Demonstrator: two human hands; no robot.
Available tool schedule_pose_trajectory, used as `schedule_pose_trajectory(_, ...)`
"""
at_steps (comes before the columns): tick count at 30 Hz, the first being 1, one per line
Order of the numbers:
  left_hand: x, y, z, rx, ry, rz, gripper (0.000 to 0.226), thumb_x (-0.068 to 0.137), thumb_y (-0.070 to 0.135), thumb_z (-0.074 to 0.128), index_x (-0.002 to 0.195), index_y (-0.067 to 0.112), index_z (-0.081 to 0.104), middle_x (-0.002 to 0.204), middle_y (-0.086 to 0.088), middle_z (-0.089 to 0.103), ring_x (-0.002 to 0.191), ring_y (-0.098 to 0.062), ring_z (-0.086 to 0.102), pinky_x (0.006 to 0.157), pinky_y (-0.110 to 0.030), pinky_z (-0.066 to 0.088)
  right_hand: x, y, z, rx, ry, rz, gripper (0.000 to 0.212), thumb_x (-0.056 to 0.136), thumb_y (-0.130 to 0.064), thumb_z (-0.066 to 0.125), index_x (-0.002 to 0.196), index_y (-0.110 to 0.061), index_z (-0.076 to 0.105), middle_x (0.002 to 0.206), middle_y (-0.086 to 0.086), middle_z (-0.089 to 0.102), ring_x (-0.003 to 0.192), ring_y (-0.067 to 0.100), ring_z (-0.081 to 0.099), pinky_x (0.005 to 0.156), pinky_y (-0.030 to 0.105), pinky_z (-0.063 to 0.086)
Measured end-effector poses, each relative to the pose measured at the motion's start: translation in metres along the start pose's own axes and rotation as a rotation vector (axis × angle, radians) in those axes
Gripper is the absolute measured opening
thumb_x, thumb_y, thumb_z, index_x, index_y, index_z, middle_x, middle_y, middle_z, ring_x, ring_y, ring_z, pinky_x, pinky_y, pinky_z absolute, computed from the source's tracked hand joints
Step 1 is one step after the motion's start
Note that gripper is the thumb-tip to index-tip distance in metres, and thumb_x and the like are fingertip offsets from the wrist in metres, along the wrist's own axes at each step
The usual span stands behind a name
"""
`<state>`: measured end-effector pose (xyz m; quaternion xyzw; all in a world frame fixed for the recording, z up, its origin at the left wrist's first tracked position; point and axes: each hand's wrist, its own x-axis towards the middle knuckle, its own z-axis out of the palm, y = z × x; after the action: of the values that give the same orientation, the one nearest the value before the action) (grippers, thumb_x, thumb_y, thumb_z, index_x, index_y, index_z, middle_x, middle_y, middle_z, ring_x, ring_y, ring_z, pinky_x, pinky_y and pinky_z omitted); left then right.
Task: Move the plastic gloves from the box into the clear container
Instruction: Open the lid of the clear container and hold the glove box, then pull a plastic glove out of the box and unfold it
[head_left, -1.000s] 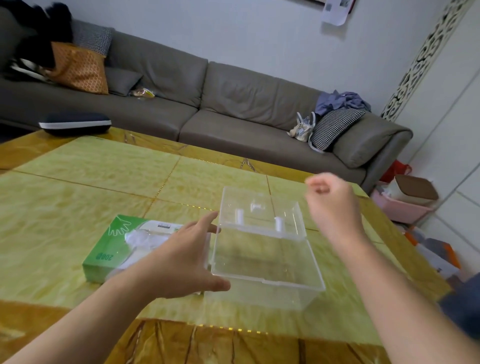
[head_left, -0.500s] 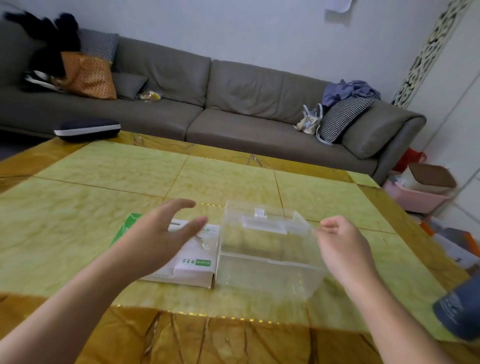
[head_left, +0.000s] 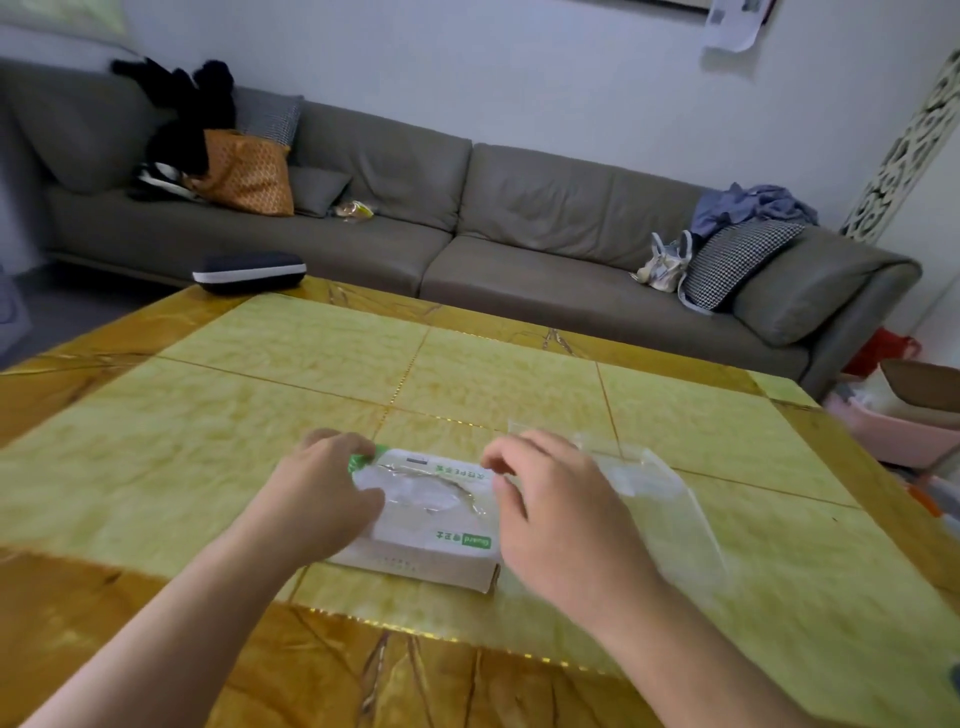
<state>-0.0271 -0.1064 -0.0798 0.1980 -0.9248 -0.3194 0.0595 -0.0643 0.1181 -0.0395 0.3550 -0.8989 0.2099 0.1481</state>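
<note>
Near the front edge of the bench: box (head_left: 431, 514) of plastic gloves, lying flat, white top with green print and a green far-left corner.
Gloves (head_left: 423, 493): pale crumpled plastic showing in the oval opening on the box's top; all of it inside the box.
Clear container (head_left: 660, 499): just right of the box on the bench, see-through and blurred; its near-left part is hidden behind the right hand, and whether it touches the box cannot be told.
Left hand (head_left: 317, 499): lies over the box's left end, fingers curled round the green far corner, thumb toward the opening; it holds the box.
Right hand (head_left: 550, 514): above the seam between box and container, fingers curled with the tips close to the box's right edge; whether it grips anything cannot be told.
In the way: both hands and forearms cover the box's ends and the container's near-left wall.
Bench (head_left: 467, 379): yellow-green marbled panels with an amber border.
Dark case (head_left: 249, 271): at the far left edge of the bench, well apart from the box.
Grey sofa (head_left: 467, 218): beyond the bench, carrying an orange bag (head_left: 249, 174), a checked cushion (head_left: 732, 260) and blue clothes (head_left: 748, 202).
Pink bin (head_left: 893, 426): on the floor to the right of the bench.
</note>
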Motion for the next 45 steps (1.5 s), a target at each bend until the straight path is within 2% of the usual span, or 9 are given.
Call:
schedule_pose_trajectory(6, 0.002, -0.003, 0.002, -0.026, 0.011, 0.026, 0.046, 0.086, 0.024, 0.074, 0.130, 0.030, 0.061, 0.145, 0.003, 0.046, 0.110, -0.015, 0.053, 0.086, -0.026, 0.040, 0.045, -0.040, 0.042, -0.166, -0.287, 0.015, 0.025, 0.095, -0.012, 0.062, 0.118, -0.019, 0.070, 0.118, 0.006, 0.068, 0.110, 0.035, 0.064, 0.082, 0.039, 0.052)
schedule_pose_trajectory(12, 0.006, -0.012, 0.005, -0.057, -0.023, 0.044, 0.032, 0.088, 0.027, 0.076, 0.111, 0.044, 0.063, 0.144, 0.009, 0.040, 0.116, -0.021, 0.054, 0.094, -0.040, 0.054, 0.058, -0.042, 0.053, -0.092, -0.326, 0.144, 0.030, 0.087, 0.000, 0.055, 0.093, -0.022, 0.074, 0.099, 0.002, 0.071, 0.093, 0.031, 0.067, 0.075, 0.037, 0.057)
schedule_pose_trajectory(16, 0.008, -0.016, 0.008, -0.031, -0.014, 0.047, 0.032, 0.088, 0.030, 0.075, 0.113, 0.046, 0.062, 0.144, 0.011, 0.039, 0.119, -0.021, 0.051, 0.091, -0.043, 0.055, 0.062, -0.036, 0.052, 0.031, -0.297, 0.220, 0.028, 0.086, 0.002, 0.061, 0.081, -0.024, 0.070, 0.086, -0.005, 0.069, 0.082, 0.021, 0.067, 0.071, 0.038, 0.060)
schedule_pose_trajectory(22, 0.011, -0.019, 0.012, -0.037, -0.016, 0.046, 0.031, 0.088, 0.030, 0.069, 0.112, 0.046, 0.060, 0.139, 0.013, 0.038, 0.107, -0.020, 0.058, 0.078, -0.041, 0.061, 0.068, -0.031, 0.029, -0.112, -0.280, 0.136, 0.026, 0.094, 0.003, 0.059, 0.094, -0.021, 0.069, 0.100, -0.005, 0.055, 0.097, 0.019, 0.056, 0.081, 0.035, 0.052)
schedule_pose_trajectory(27, 0.013, -0.021, 0.014, -0.018, -0.022, 0.043, 0.032, 0.090, 0.034, 0.071, 0.117, 0.045, 0.057, 0.144, 0.012, 0.036, 0.107, -0.019, 0.061, 0.079, -0.040, 0.061, 0.071, -0.025, 0.021, 0.007, -0.174, 0.157, 0.021, 0.103, -0.007, 0.051, 0.089, -0.022, 0.059, 0.099, -0.009, 0.049, 0.090, 0.015, 0.055, 0.080, 0.036, 0.052)
schedule_pose_trajectory(32, 0.013, -0.022, 0.016, -0.010, -0.017, 0.043, 0.033, 0.090, 0.036, 0.071, 0.119, 0.044, 0.058, 0.146, 0.009, 0.037, 0.105, -0.021, 0.064, 0.085, -0.043, 0.060, 0.062, -0.023, 0.031, 0.053, -0.382, 0.179, 0.011, 0.099, -0.019, 0.065, 0.105, -0.027, 0.062, 0.089, -0.004, 0.067, 0.074, 0.018, 0.065, 0.066, 0.040, 0.058)
schedule_pose_trajectory(37, 0.014, -0.023, 0.016, -0.004, -0.002, 0.048, 0.032, 0.090, 0.035, 0.071, 0.118, 0.046, 0.060, 0.143, 0.011, 0.039, 0.105, -0.019, 0.062, 0.077, -0.037, 0.062, 0.070, -0.015, 0.015, 0.330, -0.067, 0.253, 0.025, 0.100, -0.016, 0.065, 0.074, -0.018, 0.070, 0.070, 0.001, 0.072, 0.067, 0.023, 0.069, 0.057, 0.033, 0.054)
schedule_pose_trajectory(40, 0.016, -0.022, 0.011, 0.008, 0.019, 0.039, 0.028, 0.091, 0.033, 0.071, 0.113, 0.045, 0.059, 0.136, 0.010, 0.044, 0.105, -0.019, 0.060, 0.081, -0.041, 0.060, 0.073, -0.004, -0.004, 0.557, 0.006, 0.273, 0.025, 0.096, -0.011, 0.064, 0.073, -0.012, 0.071, 0.068, 0.003, 0.074, 0.072, 0.027, 0.073, 0.076, 0.052, 0.063)
schedule_pose_trajectory(45, 0.015, -0.019, 0.010, 0.009, -0.028, 0.038, 0.029, 0.090, 0.030, 0.072, 0.112, 0.045, 0.060, 0.142, 0.011, 0.040, 0.100, -0.017, 0.063, 0.079, -0.034, 0.061, 0.065, 0.008, -0.009, 0.723, 0.023, 0.258, 0.022, 0.100, -0.002, 0.062, 0.085, -0.010, 0.076, 0.072, 0.010, 0.073, 0.070, 0.023, 0.071, 0.080, 0.054, 0.061)
